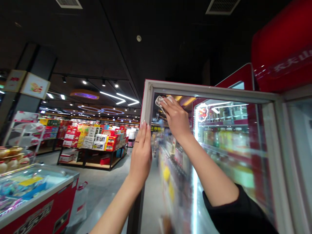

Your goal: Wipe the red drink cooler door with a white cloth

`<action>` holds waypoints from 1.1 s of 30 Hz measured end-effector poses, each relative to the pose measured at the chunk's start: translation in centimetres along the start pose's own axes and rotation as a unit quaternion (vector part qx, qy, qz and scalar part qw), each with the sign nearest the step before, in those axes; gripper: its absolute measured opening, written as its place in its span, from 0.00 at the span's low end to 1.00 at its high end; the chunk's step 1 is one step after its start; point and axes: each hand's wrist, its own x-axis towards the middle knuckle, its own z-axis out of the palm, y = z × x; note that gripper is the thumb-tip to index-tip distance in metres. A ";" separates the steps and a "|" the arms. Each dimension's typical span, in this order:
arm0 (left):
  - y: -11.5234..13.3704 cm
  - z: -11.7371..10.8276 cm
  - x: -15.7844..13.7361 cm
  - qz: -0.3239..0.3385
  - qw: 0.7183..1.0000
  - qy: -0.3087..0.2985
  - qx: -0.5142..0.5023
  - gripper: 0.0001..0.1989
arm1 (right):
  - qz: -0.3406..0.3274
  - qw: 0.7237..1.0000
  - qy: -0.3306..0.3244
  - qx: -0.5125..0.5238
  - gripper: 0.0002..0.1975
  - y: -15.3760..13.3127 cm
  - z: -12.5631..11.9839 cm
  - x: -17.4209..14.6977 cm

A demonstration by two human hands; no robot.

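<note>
A glass cooler door (209, 88) with a pale frame stands swung out in front of me. My right hand (177, 117) presses a white cloth (159, 101) to the glass near its upper left corner, fingers bent over it. Against the door's left frame edge rests my left hand (142, 152), fingers straight and close together, holding nothing; its thumb is hidden. Through and on the glass, shelves of bottles (229, 139) show blurred beside a bright light strip.
A red chest freezer (58, 198) with packaged goods stands at lower left, a white plastic bag (79, 204) beside it. Further back, a display table (97, 165) bears stacked colourful boxes. The cooler's red top (282, 48) juts out at upper right.
</note>
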 end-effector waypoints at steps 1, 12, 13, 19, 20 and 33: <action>0.0 0.0 0.0 0.000 1.000 0.001 0.000 0.51 | -0.005 1.000 -0.005 0.003 0.29 -0.6 0.5 0.4; 0.3 -0.2 -0.5 0.001 1.000 0.010 -0.017 0.50 | -0.014 1.000 -0.027 -0.004 0.29 0.5 -2.9 -4.1; 0.4 -0.2 -0.7 -0.001 1.000 0.010 -0.018 0.50 | 0.001 1.000 -0.015 -0.004 0.28 0.5 -2.6 -3.6; 0.6 -0.3 -1.7 -0.004 1.000 0.015 -0.016 0.50 | -0.026 0.997 -0.063 0.027 0.30 -3.0 -0.7 -2.9; 0.6 -0.3 -1.8 -0.006 1.000 0.013 -0.017 0.51 | -0.037 0.996 -0.074 0.028 0.31 -3.2 -0.9 -3.5; 1.3 -1.3 -2.1 -0.024 0.999 -0.023 -0.032 0.51 | -0.017 0.996 -0.078 0.048 0.34 -2.4 -1.4 -3.4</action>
